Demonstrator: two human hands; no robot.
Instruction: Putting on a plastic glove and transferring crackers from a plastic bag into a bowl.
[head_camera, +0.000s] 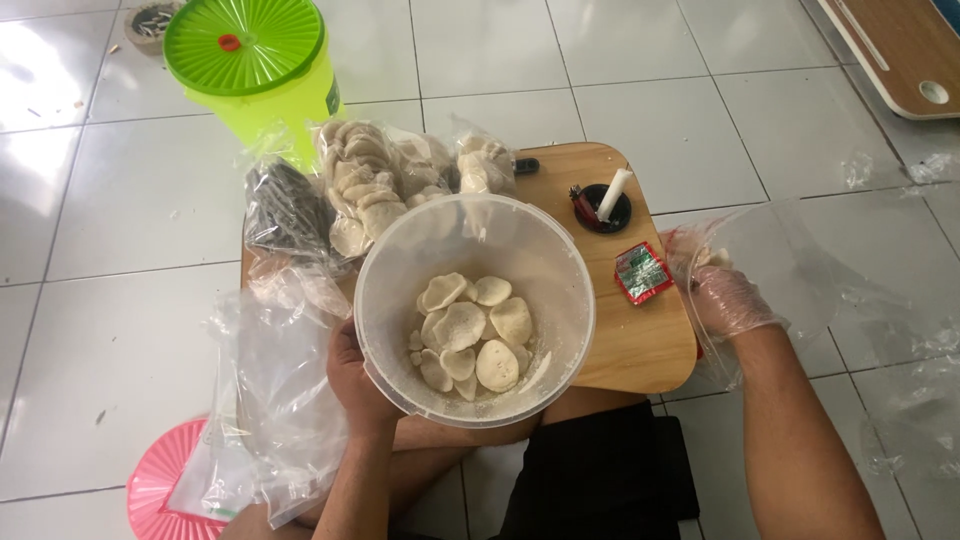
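Now, tub: a clear round plastic tub (475, 310) is held tilted toward the camera, over the person's lap and the near edge of a small wooden table (640, 345).
Contents: pale round crackers (470, 335) lie in a loose heap on the tub's floor, with crumbs and powder around them.
Left grip: the left hand (358, 385) is closed on the tub's lower left wall, thumb on the rim side, fingers hidden beneath the tub.
Right grip: the right hand (725, 300), in a thin clear glove, is well to the right of the tub; its fingers are curled inside a clear plastic bag (790, 260) around something pale, though what it grasps cannot be told for sure.
Beside the left grip: crumpled clear bags (275, 390) hang just left of the wrist, above a pink round lid (160, 490) on the floor.
Beyond the tub: filled bags of crackers (380, 180) stand at the table's far edge, with a bag of dark pieces (285, 210) to their left.
Further out: a bright green lidded bucket (250, 60) stands on the white floor tiles (600, 60).
Between the grips: a black round holder with a white candle (605, 205) and a red lighter, and nearer the right hand a small red-and-green sachet (642, 272), all on the table.
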